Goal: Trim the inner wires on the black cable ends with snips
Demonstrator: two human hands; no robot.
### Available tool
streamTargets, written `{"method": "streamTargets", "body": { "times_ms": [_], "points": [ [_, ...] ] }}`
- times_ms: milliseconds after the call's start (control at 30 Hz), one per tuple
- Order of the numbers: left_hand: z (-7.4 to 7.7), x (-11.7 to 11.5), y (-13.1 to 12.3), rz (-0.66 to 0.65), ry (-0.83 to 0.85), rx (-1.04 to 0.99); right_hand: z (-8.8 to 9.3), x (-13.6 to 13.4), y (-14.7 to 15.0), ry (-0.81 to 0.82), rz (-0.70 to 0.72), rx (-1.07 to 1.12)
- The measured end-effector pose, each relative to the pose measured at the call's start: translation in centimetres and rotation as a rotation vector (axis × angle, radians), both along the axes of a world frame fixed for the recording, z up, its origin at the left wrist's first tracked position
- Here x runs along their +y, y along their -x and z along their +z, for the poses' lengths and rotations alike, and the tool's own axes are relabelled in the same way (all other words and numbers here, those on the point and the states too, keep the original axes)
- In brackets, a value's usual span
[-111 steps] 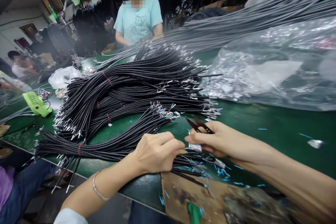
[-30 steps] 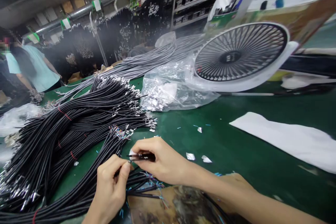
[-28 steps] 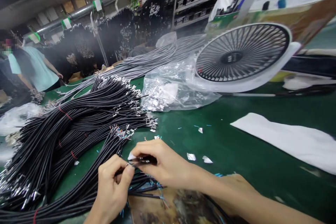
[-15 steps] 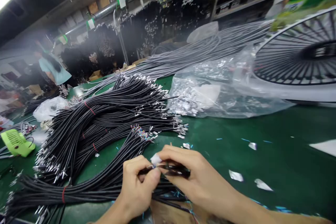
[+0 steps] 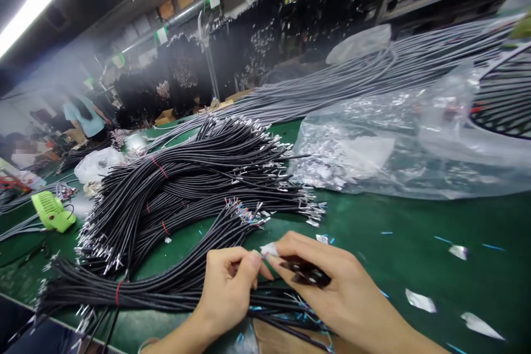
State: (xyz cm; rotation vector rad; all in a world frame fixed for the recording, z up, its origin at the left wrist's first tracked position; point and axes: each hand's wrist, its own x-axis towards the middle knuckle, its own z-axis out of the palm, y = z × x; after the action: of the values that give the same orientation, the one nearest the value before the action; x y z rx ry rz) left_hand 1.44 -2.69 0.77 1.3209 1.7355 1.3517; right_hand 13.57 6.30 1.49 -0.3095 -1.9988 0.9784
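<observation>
My left hand is closed in a pinch. Whatever sits between its thumb and finger is too small and hidden to make out. Close beside it, my right hand has its fingers wrapped round a dark, shiny hand tool, mostly covered by the palm. White tape covers the tip of one right finger, which nearly meets the left fingertips. Below both hands lie black cables with blue and coloured wire ends. A bundle of black cables, tied with a red band, extends left from them.
A big pile of black cables with bare silvery ends lies behind my hands. To the right are a clear plastic bag of silvery pieces, foil scraps and a fan. A green mini fan stands left; a person is farther back.
The view has swung left, so everything sits farther right. The black cable end seen in my left fingers no longer shows there. The dark tool stays in my right hand.
</observation>
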Motion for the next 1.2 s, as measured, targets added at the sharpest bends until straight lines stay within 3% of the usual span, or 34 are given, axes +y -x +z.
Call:
{"method": "streamTargets", "body": {
  "times_ms": [133, 233, 367, 500, 800, 933, 1067, 1200],
  "points": [
    [0.5, -0.2, 0.1, 0.074, -0.041, 0.057, -0.1, 0.3, 0.0, 0.052, -0.001, -0.036],
    [1.0, -0.5, 0.1, 0.109, -0.095, 0.196, -0.1, 0.5, -0.3, -0.017, -0.021, -0.008],
    [0.9, -0.4, 0.5, 0.053, -0.103, 0.171, -0.3, 0.7, -0.4, -0.185, -0.038, 0.090],
    [0.2, -0.1, 0.7, -0.009, -0.091, 0.115, -0.6, 0.7, -0.1, -0.208, -0.049, 0.106],
    [0.8, -0.4, 1.0, 0.060, -0.227, 0.237, -0.8, 0.6, -0.7, -0.265, -0.071, -0.085],
    [1.0, -0.6, 1.1, 0.094, -0.315, 0.335, -0.4, 0.6, -1.0, -0.216, -0.093, -0.014],
    [1.3, -0.7, 1.0, 0.082, -0.354, 0.410, 0.1, 0.9, -0.7, -0.114, 0.016, 0.094],
    [1.7, -0.7, 0.7, 0.064, -0.327, 0.470, 0.2, 1.1, -0.6, -0.139, 0.068, 0.159]
  ]
}}
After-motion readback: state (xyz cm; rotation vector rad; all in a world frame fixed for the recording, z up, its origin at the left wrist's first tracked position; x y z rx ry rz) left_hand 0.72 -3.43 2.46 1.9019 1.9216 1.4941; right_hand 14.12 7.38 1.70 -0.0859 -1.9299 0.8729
